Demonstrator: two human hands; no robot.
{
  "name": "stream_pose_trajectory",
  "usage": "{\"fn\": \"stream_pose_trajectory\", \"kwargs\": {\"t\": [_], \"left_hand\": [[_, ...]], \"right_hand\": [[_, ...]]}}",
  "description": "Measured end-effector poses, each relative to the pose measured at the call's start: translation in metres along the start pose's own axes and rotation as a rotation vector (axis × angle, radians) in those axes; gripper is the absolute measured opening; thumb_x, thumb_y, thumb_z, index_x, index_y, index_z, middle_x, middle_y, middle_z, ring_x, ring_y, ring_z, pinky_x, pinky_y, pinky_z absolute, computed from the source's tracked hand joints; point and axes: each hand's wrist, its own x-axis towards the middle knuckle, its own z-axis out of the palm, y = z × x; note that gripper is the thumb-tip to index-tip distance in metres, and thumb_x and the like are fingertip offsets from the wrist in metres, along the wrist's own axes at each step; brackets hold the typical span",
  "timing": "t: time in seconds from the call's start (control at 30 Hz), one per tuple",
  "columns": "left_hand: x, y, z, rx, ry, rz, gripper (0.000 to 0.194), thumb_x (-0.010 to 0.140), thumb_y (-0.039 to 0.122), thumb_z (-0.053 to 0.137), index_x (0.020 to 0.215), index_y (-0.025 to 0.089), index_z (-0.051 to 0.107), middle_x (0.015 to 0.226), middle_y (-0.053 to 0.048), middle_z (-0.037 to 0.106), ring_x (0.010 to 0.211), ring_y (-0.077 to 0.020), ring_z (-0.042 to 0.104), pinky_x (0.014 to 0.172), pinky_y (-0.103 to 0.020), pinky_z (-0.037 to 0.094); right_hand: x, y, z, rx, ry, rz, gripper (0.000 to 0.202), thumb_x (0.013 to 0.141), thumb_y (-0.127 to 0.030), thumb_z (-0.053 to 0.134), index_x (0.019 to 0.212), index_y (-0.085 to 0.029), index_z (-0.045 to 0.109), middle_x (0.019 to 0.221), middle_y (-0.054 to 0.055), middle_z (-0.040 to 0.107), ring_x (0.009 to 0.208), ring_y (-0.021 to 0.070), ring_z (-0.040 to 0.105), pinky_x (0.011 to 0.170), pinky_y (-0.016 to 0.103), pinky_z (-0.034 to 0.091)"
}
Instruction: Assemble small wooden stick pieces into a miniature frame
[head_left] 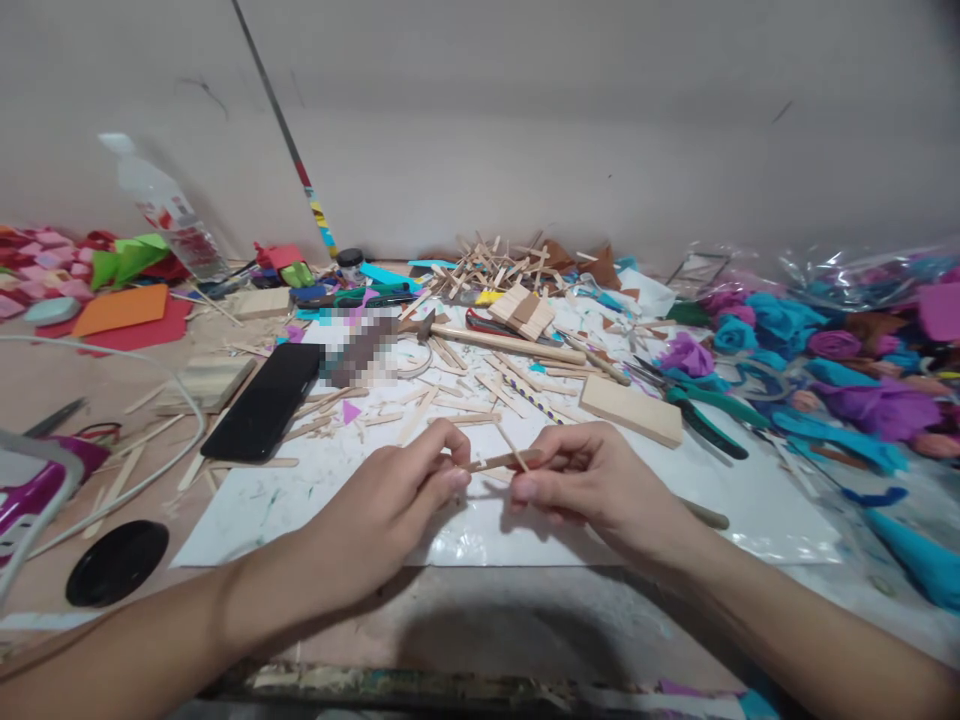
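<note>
A thin stick (501, 461) is pinched at either end by the left hand (397, 500) and right hand (592, 480), seemingly above the white sheet (300, 500).

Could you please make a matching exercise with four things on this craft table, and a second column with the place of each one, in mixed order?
Things:
1. thin wooden stick
2. black phone
3. green pliers
4. plastic bottle

Places:
A. far left, tilted near the wall
B. right of the wooden block
C. between the left hand and the right hand
D. left of the hands, at the edge of the white sheet

Pairs: 1-C, 2-D, 3-B, 4-A
</note>
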Motion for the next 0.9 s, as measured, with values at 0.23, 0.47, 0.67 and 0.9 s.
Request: {"fn": "stream_pose_trajectory", "kwargs": {"t": [0.23,0.47,0.67,0.9], "left_hand": [[0.003,-0.001,0.007,-0.104,0.008,-0.019,0.025,0.117,0.05,0.046,0.107,0.026,0.049,0.07,0.008,0.047,0.064,-0.0154,0.041,0.061,-0.028,0.03],[0.003,0.002,0.015,-0.169,-0.004,-0.004,0.02,0.116,0.044,0.049,0.108,0.025,0.052,0.083,0.003,0.063,0.075,-0.0157,0.052,0.07,-0.029,0.039],[0.006,-0.002,0.017,-0.236,-0.023,-0.014,0.022,0.117,0.047,0.047,0.108,0.027,0.05,0.073,0.007,0.058,0.071,-0.0164,0.058,0.072,-0.03,0.042],[0.003,-0.001,0.014,-0.238,0.029,-0.028,0.029,0.117,0.049,0.051,0.101,0.025,0.057,0.075,0.004,0.06,0.075,-0.0174,0.061,0.075,-0.032,0.043]], "right_hand": [[0.004,0.019,0.0,-0.018,-0.071,0.02,0.026,0.108,-0.04,0.075,0.105,-0.015,0.071,0.091,-0.001,0.071,0.069,0.0105,0.065,0.062,0.024,0.059],[0.001,0.003,0.021,0.058,-0.077,0.033,0.044,0.069,-0.049,0.106,0.08,-0.015,0.08,0.073,0.006,0.079,0.054,0.0115,0.062,0.052,0.025,0.051],[0.002,0.015,0.03,0.103,-0.055,0.028,0.044,0.073,-0.051,0.103,0.085,-0.016,0.078,0.073,0.009,0.081,0.052,0.0149,0.067,0.044,0.021,0.041],[-0.002,0.005,0.028,0.036,-0.086,0.063,0.036,0.079,-0.047,0.1,0.087,-0.016,0.083,0.078,0.01,0.083,0.055,0.0141,0.068,0.045,0.019,0.042]]}}
